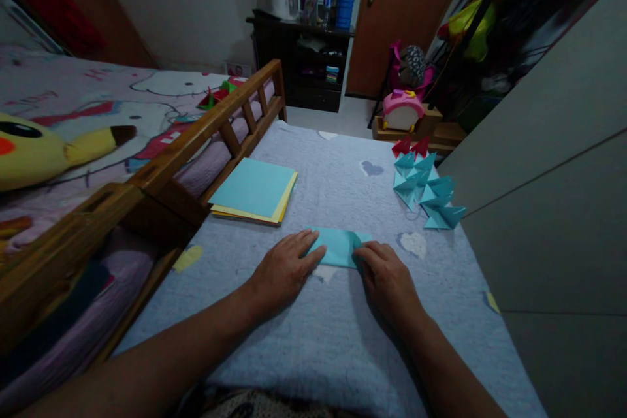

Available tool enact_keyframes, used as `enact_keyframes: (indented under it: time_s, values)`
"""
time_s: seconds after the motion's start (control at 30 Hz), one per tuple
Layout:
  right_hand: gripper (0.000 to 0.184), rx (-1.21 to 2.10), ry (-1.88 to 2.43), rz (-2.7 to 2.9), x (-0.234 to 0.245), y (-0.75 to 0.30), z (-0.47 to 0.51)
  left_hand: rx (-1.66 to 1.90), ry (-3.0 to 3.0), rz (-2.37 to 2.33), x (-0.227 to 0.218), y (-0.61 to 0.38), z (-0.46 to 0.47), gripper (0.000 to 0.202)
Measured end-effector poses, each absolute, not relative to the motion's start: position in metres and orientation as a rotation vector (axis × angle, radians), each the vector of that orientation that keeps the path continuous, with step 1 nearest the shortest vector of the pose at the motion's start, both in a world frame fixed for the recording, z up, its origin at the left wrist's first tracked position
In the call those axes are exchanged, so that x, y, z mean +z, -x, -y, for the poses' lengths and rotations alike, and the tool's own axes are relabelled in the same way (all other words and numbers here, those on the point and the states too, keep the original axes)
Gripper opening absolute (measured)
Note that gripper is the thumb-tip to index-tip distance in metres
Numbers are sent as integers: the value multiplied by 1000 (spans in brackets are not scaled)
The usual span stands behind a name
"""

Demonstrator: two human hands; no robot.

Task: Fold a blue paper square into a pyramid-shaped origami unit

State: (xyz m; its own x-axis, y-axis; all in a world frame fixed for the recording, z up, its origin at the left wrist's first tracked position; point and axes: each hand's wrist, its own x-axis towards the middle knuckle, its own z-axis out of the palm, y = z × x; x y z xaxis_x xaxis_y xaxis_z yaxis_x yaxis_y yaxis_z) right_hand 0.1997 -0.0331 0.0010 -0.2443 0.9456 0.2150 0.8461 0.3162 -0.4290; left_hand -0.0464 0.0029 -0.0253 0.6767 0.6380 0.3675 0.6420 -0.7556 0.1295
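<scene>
A folded sheet of light-blue origami paper [334,247] lies on the bed in front of me as a low, wide rectangle. My left hand [287,268] rests on its left end, fingers stretched out flat and thumb pressed on the paper. At the right end, my right hand [386,273] is closed on the paper, fingertips pinching a raised, shaded flap. Farther left is a stack of square paper [255,188], light blue on top with yellow and orange sheets below. Folded light-blue paper pieces [416,183] with pointed tips stand at the right, with red folded pieces [410,146] behind them.
A wooden bed rail [215,124] runs along the left, beside another bed with a yellow plush toy [44,150]. Pale cabinet doors [553,209] border the right side. Beyond the bed's far edge are a dark cabinet [298,65] and a pink toy [403,110].
</scene>
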Motion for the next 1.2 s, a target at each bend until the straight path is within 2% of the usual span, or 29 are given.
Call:
enact_keyframes:
  time_s: [0.57,0.73,0.93,1.2]
  values:
    - [24,360,1695,1927,-6,-204,30,-602,2877,1111,-28,47,-2,37]
    - [23,360,1667,1972,-7,-203,31,-588,2872,1096,-27,47,-2,37]
    - [28,189,1608,2173,-5,-202,34,-574,2879,1102,-25,47,-1,35]
    - [31,265,1617,2172,-3,-202,33,-590,2866,1094,-23,46,-1,34]
